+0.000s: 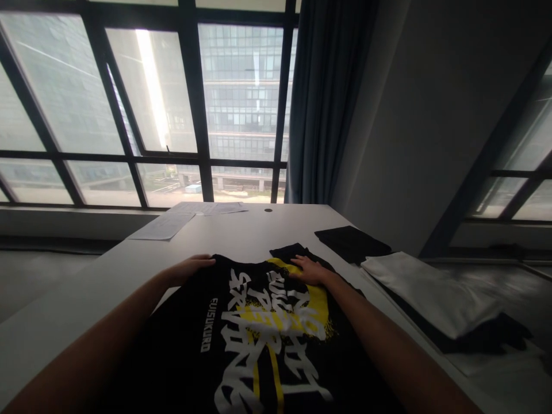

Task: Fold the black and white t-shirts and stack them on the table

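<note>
A black cotton T-shirt with a white and yellow print (259, 339) lies spread on the white flat table (86, 299), reaching from the person's body out to both hands. The right hand (308, 269) rests palm down on the shirt's far edge, fingers spread and flat on the cloth, pinching nothing. The left hand (192, 266) lies on the same far edge, well to the left of the right hand, fingers held together and pointing toward it. Whether it nips any cloth underneath cannot be told.

Between the 2 forearms runs the print: big jagged white brush-style lettering over a yellow patch, too stylised to read. Beside it, nearer the left arm, 1 small white line seems to read "EUISUKURO".

Just beyond the right hand, a black fold of fabric (293, 251) sticks out. Farther right of that hand lies a flat black folded cloth (351, 241), then a white folded garment (431, 293) resting on more dark cloth (495, 336). Beyond the left hand, well apart, lie white paper sheets (161, 225), their print too small to read. Behind the table hangs a dark blue curtain (328, 98).
</note>
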A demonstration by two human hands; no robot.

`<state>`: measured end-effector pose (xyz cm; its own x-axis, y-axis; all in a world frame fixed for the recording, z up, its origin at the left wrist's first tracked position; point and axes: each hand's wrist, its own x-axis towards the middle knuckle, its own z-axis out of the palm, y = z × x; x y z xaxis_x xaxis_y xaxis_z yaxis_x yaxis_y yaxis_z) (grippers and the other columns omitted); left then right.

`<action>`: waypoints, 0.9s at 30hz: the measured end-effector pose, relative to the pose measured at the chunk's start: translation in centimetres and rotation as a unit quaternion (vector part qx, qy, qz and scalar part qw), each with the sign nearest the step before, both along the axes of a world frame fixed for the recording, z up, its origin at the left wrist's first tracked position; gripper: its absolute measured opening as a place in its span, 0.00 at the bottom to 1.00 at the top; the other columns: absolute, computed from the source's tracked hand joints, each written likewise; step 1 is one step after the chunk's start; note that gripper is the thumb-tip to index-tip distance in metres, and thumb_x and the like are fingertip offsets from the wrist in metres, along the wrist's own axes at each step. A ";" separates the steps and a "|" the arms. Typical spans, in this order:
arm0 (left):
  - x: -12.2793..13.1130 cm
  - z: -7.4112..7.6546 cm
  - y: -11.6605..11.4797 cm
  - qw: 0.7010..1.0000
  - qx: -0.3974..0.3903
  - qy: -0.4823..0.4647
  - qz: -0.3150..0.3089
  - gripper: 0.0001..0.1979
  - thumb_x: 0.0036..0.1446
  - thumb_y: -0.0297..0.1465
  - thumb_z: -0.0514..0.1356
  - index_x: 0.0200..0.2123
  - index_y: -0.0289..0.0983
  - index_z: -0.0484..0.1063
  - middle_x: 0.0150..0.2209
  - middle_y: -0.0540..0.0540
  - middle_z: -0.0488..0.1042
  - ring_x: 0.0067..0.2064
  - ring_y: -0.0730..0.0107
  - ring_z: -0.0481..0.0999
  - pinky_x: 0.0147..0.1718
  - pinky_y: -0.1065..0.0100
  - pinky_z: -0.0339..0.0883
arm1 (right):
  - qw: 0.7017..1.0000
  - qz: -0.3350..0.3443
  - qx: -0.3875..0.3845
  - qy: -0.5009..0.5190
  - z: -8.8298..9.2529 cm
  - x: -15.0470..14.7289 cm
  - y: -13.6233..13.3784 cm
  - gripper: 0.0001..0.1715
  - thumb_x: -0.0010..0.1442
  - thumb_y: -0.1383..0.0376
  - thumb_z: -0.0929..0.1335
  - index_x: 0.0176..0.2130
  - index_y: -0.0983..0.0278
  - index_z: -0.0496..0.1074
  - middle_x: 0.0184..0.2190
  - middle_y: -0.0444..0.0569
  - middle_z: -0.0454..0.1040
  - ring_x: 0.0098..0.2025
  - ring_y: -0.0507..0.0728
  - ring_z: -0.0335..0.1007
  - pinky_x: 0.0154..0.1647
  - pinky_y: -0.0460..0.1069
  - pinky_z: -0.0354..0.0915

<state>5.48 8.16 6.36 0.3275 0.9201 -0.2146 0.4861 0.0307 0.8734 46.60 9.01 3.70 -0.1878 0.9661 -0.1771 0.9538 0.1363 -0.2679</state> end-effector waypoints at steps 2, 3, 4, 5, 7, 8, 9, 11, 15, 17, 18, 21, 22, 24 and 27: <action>-0.2 1.7 -0.5 0.996 -0.040 -0.082 -0.021 0.31 0.45 0.51 0.66 0.47 0.37 0.72 0.46 0.40 0.79 0.45 0.54 0.79 0.43 0.59 0.74 | 1.000 -0.009 -0.001 0.000 -0.4 0.4 -0.3 0.51 0.56 0.41 0.68 0.69 0.58 0.54 0.72 0.53 0.43 0.72 0.70 0.35 0.68 0.70 0.39; -0.5 2.5 -0.6 0.995 -0.044 -0.086 -0.030 0.31 0.43 0.50 0.67 0.46 0.37 0.71 0.46 0.41 0.79 0.45 0.55 0.79 0.43 0.58 0.74 | 1.000 -0.014 0.003 0.004 -0.5 0.7 -0.3 0.53 0.54 0.40 0.68 0.69 0.58 0.53 0.72 0.53 0.43 0.72 0.70 0.34 0.68 0.71 0.37; -1.0 3.3 -0.4 0.996 -0.040 -0.072 -0.043 0.30 0.42 0.48 0.69 0.46 0.38 0.71 0.45 0.42 0.79 0.44 0.55 0.79 0.44 0.58 0.74 | 1.000 -0.017 0.006 0.009 -0.7 1.0 -0.3 0.55 0.53 0.40 0.69 0.70 0.58 0.52 0.72 0.53 0.43 0.72 0.70 0.34 0.68 0.71 0.36; -1.6 4.0 -0.1 0.997 -0.029 -0.041 -0.057 0.30 0.41 0.47 0.69 0.46 0.39 0.70 0.45 0.43 0.79 0.44 0.56 0.79 0.45 0.58 0.73 | 1.000 -0.020 0.007 0.013 -0.8 1.2 -0.2 0.56 0.52 0.39 0.69 0.70 0.59 0.52 0.72 0.53 0.43 0.72 0.70 0.34 0.69 0.71 0.35; -2.7 5.1 0.7 0.995 0.016 0.086 -0.057 0.27 0.42 0.43 0.68 0.46 0.40 0.71 0.44 0.44 0.79 0.45 0.54 0.78 0.47 0.56 0.72 | 1.000 -0.023 0.015 0.016 -1.3 1.5 0.1 0.57 0.52 0.38 0.68 0.70 0.60 0.52 0.72 0.53 0.43 0.73 0.70 0.33 0.69 0.71 0.33; -3.0 5.5 1.1 0.982 0.056 0.176 -0.033 0.26 0.42 0.41 0.67 0.46 0.39 0.71 0.45 0.44 0.78 0.47 0.52 0.77 0.49 0.54 0.70 | 0.999 -0.025 0.022 0.014 -1.6 1.6 0.2 0.57 0.53 0.37 0.67 0.70 0.60 0.51 0.72 0.53 0.43 0.73 0.69 0.33 0.68 0.71 0.32; -3.1 5.6 1.3 0.957 0.108 0.268 0.004 0.25 0.43 0.39 0.66 0.47 0.39 0.72 0.46 0.42 0.78 0.50 0.48 0.76 0.51 0.51 0.68 | 0.999 -0.029 0.032 0.011 -1.9 1.7 0.3 0.56 0.54 0.37 0.66 0.70 0.60 0.51 0.72 0.52 0.43 0.73 0.69 0.32 0.68 0.71 0.31; -2.7 5.1 1.1 0.879 0.227 0.409 0.092 0.25 0.47 0.35 0.62 0.51 0.38 0.72 0.51 0.37 0.75 0.56 0.41 0.70 0.56 0.44 0.61 | 0.998 -0.043 0.050 0.002 -2.3 1.6 0.4 0.54 0.57 0.35 0.61 0.71 0.59 0.49 0.72 0.51 0.42 0.73 0.69 0.30 0.68 0.72 0.30; -0.5 1.1 -0.6 0.827 0.315 0.459 0.073 0.26 0.58 0.38 0.54 0.59 0.37 0.68 0.62 0.35 0.66 0.64 0.41 0.61 0.61 0.43 0.52 | 0.995 -0.068 0.054 -0.046 -1.8 0.3 0.3 0.49 0.62 0.37 0.57 0.71 0.60 0.49 0.72 0.52 0.42 0.73 0.71 0.30 0.67 0.73 0.27; -0.3 -1.6 -1.1 0.860 0.249 0.445 0.021 0.29 0.59 0.45 0.53 0.61 0.39 0.67 0.66 0.37 0.63 0.66 0.43 0.59 0.62 0.43 0.50 | 0.992 -0.085 0.066 -0.068 -1.3 -0.7 0.2 0.46 0.63 0.40 0.56 0.70 0.60 0.50 0.72 0.54 0.44 0.72 0.74 0.31 0.66 0.74 0.26; -0.5 -2.9 -1.1 0.872 0.218 0.438 0.011 0.32 0.60 0.48 0.51 0.63 0.40 0.65 0.68 0.38 0.59 0.68 0.43 0.56 0.63 0.41 0.48 | 0.992 -0.093 0.062 -0.067 -1.1 -1.1 0.2 0.45 0.64 0.40 0.56 0.70 0.59 0.50 0.72 0.55 0.44 0.72 0.75 0.32 0.65 0.75 0.27; -2.0 -5.8 -0.4 0.888 0.179 0.423 0.012 0.37 0.62 0.53 0.45 0.69 0.42 0.53 0.72 0.42 0.46 0.71 0.45 0.44 0.64 0.35 0.40 | 0.995 -0.090 0.004 -0.035 -1.4 -1.4 0.6 0.48 0.61 0.36 0.56 0.71 0.55 0.48 0.73 0.53 0.40 0.71 0.77 0.32 0.64 0.76 0.33; -2.5 -6.3 0.0 0.890 0.179 0.420 0.014 0.37 0.63 0.53 0.43 0.70 0.43 0.50 0.72 0.44 0.44 0.72 0.47 0.41 0.64 0.35 0.38 | 0.997 -0.075 -0.005 -0.025 -1.6 -1.1 1.0 0.49 0.61 0.34 0.55 0.71 0.54 0.47 0.73 0.51 0.39 0.72 0.76 0.30 0.64 0.76 0.33; -2.9 -6.7 0.9 0.890 0.177 0.421 0.019 0.37 0.63 0.54 0.42 0.71 0.44 0.48 0.72 0.45 0.41 0.72 0.49 0.39 0.65 0.36 0.35 | 0.998 -0.050 0.029 -0.015 -2.1 -0.4 1.8 0.49 0.62 0.35 0.54 0.71 0.55 0.48 0.73 0.49 0.39 0.72 0.72 0.29 0.66 0.72 0.32; -2.0 -5.9 1.9 0.883 0.182 0.430 0.037 0.36 0.64 0.52 0.42 0.70 0.43 0.50 0.72 0.44 0.42 0.72 0.50 0.40 0.65 0.38 0.36 | 0.988 -0.068 0.130 -0.044 -1.7 -0.3 3.1 0.43 0.66 0.40 0.53 0.69 0.61 0.54 0.70 0.54 0.50 0.72 0.69 0.37 0.69 0.67 0.32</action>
<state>3.51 10.05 0.45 0.1226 0.9916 -0.0402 0.9833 -0.1159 0.1402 46.32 12.15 1.96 -0.0477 0.9964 0.0698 0.9861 0.0581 -0.1558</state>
